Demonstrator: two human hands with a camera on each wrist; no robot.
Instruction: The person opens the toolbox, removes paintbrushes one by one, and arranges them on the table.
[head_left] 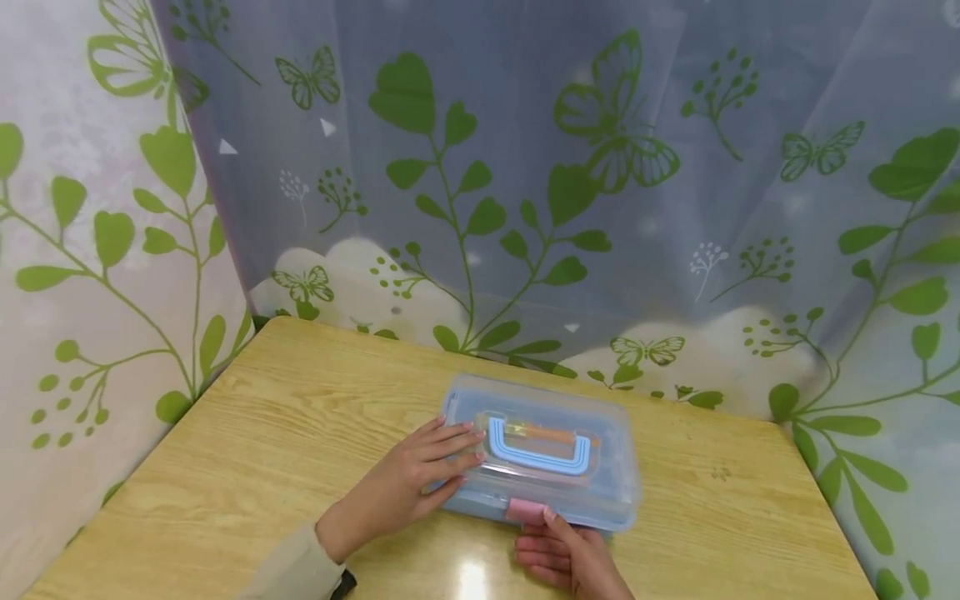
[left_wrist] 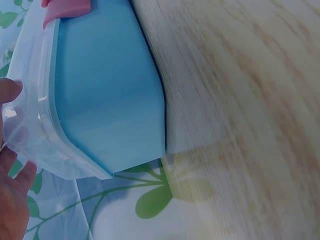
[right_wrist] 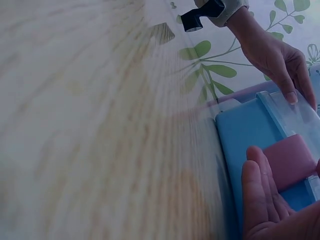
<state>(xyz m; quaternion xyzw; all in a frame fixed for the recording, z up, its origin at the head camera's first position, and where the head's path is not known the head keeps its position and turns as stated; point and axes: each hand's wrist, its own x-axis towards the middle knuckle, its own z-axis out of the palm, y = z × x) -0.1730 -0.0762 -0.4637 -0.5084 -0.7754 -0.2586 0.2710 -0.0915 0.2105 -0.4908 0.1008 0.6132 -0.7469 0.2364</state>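
A plastic storage box point(head_left: 615, 475) with a pale blue base point(left_wrist: 110, 85) and a clear lid point(head_left: 457, 396) stands closed on the table. A blue carrying handle point(head_left: 538, 460) lies folded on the lid. My left hand point(head_left: 408, 475) rests on the lid's left end with its fingers spread. At the front, a pink latch point(right_wrist: 290, 161) overlaps the blue base. My right hand point(head_left: 566, 554) is at this latch: the thumb touches its right end, while the straight fingers point(right_wrist: 254, 187) lie beside its lower edge. Through the lid shows a slim orange and yellow item point(head_left: 551, 433), its kind unclear.
The box sits on a wood-grain table point(head_left: 300, 425), towards its back edge. Behind it hangs a grey-blue curtain point(head_left: 510, 167) printed with green leaves and butterflies. A paler sheet point(head_left: 82, 250) hangs on the left. A dark band point(right_wrist: 200, 17) circles the left wrist.
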